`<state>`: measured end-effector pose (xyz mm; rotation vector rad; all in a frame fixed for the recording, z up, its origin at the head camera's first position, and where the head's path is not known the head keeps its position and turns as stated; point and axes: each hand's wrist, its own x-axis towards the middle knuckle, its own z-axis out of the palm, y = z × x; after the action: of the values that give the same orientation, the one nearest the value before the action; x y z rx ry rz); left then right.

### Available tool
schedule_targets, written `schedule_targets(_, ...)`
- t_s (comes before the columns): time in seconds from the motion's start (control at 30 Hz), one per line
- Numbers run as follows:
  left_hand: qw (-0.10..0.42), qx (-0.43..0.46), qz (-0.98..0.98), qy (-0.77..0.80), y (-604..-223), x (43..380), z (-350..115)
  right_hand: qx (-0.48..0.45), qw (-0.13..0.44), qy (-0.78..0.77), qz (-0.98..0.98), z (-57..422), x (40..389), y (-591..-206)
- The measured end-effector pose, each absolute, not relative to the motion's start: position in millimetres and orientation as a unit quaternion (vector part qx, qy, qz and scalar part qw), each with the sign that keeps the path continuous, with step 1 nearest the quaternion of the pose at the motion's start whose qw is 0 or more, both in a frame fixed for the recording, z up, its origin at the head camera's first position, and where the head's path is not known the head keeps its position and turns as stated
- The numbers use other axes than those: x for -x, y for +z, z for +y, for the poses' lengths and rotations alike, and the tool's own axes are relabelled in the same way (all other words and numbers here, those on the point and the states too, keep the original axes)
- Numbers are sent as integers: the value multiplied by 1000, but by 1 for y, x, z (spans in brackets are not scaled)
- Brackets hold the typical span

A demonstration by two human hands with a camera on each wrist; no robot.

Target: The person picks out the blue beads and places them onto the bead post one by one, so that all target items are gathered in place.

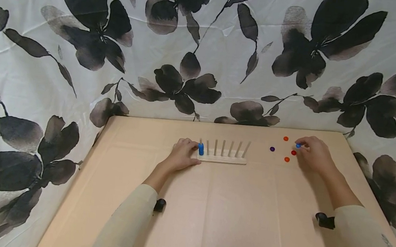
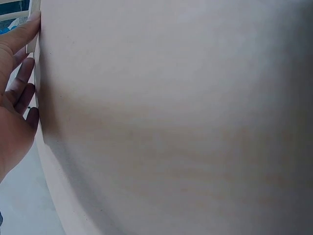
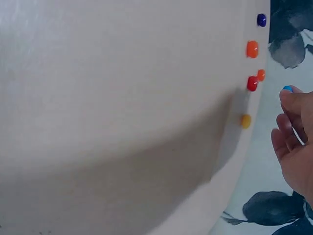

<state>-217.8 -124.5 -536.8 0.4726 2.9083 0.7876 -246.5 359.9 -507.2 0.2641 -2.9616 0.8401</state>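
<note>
A wooden peg rack (image 1: 222,159) with a row of upright pegs stands near the table's far side. Blue beads (image 1: 201,149) are stacked on its leftmost peg. My left hand (image 1: 182,154) grips the rack's left end, thumb at the front corner and fingertips up beside the blue stack; the left wrist view catches this hand (image 2: 17,93) at its edge. Off to the right, my right hand (image 1: 313,155) pinches a blue bead (image 3: 287,88) between thumb and forefinger, raised over the table. Close by lie orange beads (image 1: 287,159), a red bead (image 1: 293,153) and a purple bead (image 1: 272,149).
A yellow bead (image 3: 246,121) shows in the right wrist view, hidden behind my right hand in the head view. The light wooden table (image 1: 239,216) ends just past the beads. Floral fabric (image 1: 226,62) covers everything around it.
</note>
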Motion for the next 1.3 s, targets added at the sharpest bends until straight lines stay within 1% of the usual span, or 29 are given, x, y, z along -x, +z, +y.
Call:
schedule_targets(0.13, 47, -154, 953, 258, -536, 219, -124, -76, 14, 275, -958, 349, 244, -496)
schedule_targets(0.23, 46, -152, 953, 258, -537, 220, -124, -78, 18, 275, -958, 340, 243, -489)
schedule_targets(0.37, 46, -152, 953, 257, -538, 221, -124, -93, 38, 283, -954, 329, 241, -480)
schedule_targets(0.67, 44, -157, 951, 262, -538, 219, -125, -170, 101, 275, -941, 309, 239, -467)
schedule_targets(1.07, 40, -157, 951, 264, -538, 218, -126, -184, 89, 294, -934, 269, 235, -445)
schedule_targets(1.3, 38, -162, 949, 268, -539, 218, -126, -208, 86, 291, -930, 249, 234, -435)
